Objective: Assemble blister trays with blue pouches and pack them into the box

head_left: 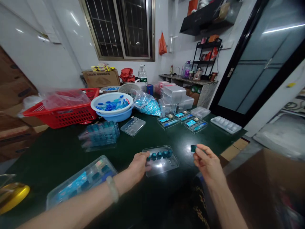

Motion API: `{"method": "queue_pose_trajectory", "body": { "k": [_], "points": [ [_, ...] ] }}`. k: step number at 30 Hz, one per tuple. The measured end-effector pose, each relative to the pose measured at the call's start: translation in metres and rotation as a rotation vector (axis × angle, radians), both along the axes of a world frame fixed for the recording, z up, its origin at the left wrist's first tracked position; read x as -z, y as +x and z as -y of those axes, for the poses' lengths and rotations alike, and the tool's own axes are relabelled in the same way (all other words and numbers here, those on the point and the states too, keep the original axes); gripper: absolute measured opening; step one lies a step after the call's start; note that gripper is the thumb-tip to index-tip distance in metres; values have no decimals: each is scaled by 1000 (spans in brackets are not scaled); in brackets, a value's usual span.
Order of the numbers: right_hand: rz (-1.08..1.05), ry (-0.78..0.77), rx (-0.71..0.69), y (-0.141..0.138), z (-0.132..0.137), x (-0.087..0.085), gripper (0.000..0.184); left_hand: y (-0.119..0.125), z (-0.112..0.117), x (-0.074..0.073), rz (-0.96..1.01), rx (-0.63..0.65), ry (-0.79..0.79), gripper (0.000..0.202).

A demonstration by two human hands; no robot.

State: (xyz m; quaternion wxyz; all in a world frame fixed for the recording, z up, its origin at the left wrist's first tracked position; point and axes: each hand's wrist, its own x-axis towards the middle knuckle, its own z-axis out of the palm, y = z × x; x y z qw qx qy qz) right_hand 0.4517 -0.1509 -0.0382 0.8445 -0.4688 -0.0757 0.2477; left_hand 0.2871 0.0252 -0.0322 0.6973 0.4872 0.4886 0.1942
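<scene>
**Left grip:** the left grip (139, 165) lies over the edge of a clear blister tray (164, 167); clenched or merely resting, cannot tell.
**Right grip:** the right grip (207, 162) is clenched, pinching a teal piece (193, 148) at the fingertips, to the right of the tray.
**Tray contents:** a row of teal pieces (159, 155) sits along the tray, just beside the left grip.
**Desk:** a glossy dark green desk (57, 159) carries the tray.
**Risk:** the small fingertip hold could slip and drop the piece; pressure on the unsecured tray could slide it on the gloss and unseat the row.
</scene>
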Motion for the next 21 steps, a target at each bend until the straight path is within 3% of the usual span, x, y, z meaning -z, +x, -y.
{"method": "queue_pose_trajectory", "body": {
  "k": [5, 7, 10, 13, 16, 21],
  "points": [
    [-128, 64, -270, -37, -22, -5, 36, -14, 2, -21, -135, 22, 198, 58],
    [-150, 80, -339, -50, -31, -7, 35, -18, 10, -34, -87, 98, 395, 62],
    [-161, 87, -441, -68, -45, -10, 32, -24, 23, -51, 75, 351, 746, 50],
    [-136, 92, -515, -82, -58, -13, 29, -31, 27, -62, 168, 540, 912, 30],
    [-140, 106, -589, -91, -70, -13, 28, -42, 17, -69, 194, 608, 1000, 23],
    [-329, 180, -752, -107, -92, -9, 32, -67, -3, -77, 82, 619, 1136, 18]
  ]
}}
